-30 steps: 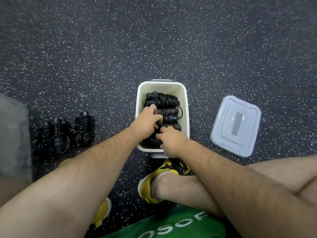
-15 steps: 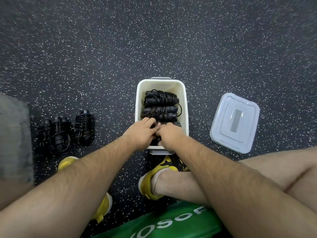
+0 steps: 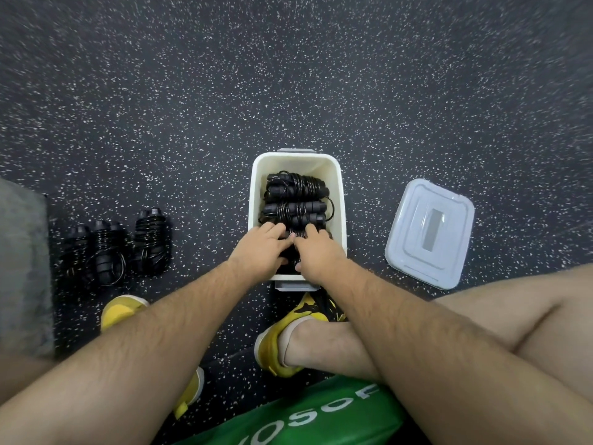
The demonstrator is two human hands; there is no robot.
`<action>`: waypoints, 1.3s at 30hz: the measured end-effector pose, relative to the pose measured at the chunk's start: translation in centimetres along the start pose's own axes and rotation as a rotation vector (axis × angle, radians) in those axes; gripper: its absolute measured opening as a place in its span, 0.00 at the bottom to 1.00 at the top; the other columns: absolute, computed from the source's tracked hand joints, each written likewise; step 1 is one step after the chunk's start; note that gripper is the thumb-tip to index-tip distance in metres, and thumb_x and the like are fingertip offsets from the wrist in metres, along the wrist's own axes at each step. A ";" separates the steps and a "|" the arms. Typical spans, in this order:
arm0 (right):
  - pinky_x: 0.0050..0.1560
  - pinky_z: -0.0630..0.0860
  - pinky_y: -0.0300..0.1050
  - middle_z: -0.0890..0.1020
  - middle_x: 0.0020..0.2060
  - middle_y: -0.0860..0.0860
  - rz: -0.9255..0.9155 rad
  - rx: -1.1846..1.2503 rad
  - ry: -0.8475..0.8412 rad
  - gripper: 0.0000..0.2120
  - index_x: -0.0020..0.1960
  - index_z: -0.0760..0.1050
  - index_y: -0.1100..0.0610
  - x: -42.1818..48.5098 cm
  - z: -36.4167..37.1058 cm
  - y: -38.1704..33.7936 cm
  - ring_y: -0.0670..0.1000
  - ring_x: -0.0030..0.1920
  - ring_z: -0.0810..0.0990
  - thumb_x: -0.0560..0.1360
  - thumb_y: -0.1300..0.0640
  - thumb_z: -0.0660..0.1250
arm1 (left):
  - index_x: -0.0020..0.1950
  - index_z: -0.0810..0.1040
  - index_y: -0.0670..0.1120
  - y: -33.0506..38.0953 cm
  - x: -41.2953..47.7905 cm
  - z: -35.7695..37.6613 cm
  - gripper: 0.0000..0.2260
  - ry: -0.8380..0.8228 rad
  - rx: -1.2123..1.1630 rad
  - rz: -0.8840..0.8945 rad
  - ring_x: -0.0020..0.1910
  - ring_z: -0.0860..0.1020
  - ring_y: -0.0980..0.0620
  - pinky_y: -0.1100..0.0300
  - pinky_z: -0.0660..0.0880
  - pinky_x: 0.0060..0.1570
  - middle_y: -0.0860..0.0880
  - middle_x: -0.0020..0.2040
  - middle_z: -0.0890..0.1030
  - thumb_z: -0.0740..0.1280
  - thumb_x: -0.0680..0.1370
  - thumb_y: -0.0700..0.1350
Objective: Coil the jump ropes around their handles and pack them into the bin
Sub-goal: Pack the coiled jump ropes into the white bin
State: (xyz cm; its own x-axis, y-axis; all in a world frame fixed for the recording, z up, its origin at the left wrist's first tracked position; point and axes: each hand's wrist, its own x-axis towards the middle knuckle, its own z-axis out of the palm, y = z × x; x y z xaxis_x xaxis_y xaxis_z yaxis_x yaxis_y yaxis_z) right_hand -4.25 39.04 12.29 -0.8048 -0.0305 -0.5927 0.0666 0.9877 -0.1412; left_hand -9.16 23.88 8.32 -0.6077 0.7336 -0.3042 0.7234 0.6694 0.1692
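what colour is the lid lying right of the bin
Pale grey-blue lid, clearest in the head view.

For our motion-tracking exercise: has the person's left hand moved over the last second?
Yes. Judged against the bin, the left hand has pulled back toward the person, from the bin's middle to its near end.

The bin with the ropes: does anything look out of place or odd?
Nothing is damaged or spilled. Only one cord loop bulges out of the coiled ropes in the bin, towards its right wall.
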 end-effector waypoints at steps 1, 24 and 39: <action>0.62 0.73 0.55 0.68 0.64 0.54 0.003 -0.031 0.021 0.24 0.70 0.68 0.53 -0.3 -0.2 -0.2 0.58 0.64 0.68 0.76 0.49 0.67 | 0.76 0.69 0.49 -0.2 -0.2 -0.1 0.25 0.029 -0.035 -0.003 0.64 0.70 0.48 0.54 0.68 0.61 0.50 0.65 0.72 0.65 0.80 0.54; 0.65 0.68 0.55 0.71 0.71 0.53 -0.373 -0.269 0.095 0.32 0.80 0.53 0.52 11.7 -1.0 -24.4 0.58 0.70 0.68 0.80 0.51 0.62 | 0.76 0.59 0.39 -17.8 -9.4 5.0 0.35 -0.013 -0.300 -1.103 0.69 0.71 0.44 0.52 0.72 0.62 0.41 0.70 0.69 0.69 0.77 0.54; 0.69 0.65 0.54 0.51 0.79 0.56 -0.465 -0.277 0.388 0.39 0.80 0.51 0.54 8.9 -5.5 -17.3 0.59 0.75 0.57 0.75 0.54 0.67 | 0.74 0.61 0.50 -16.0 -8.9 -0.6 0.37 0.349 -0.307 -0.808 0.66 0.65 0.44 0.47 0.64 0.67 0.50 0.68 0.72 0.75 0.70 0.55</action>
State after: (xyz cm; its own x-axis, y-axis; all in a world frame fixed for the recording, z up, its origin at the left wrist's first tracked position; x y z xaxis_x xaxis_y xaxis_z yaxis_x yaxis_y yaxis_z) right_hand -15.84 22.53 13.86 -0.8705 -0.4567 -0.1834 -0.4511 0.8894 -0.0737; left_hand -15.53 6.69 8.92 -0.9891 -0.0083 -0.1470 -0.0503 0.9573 0.2847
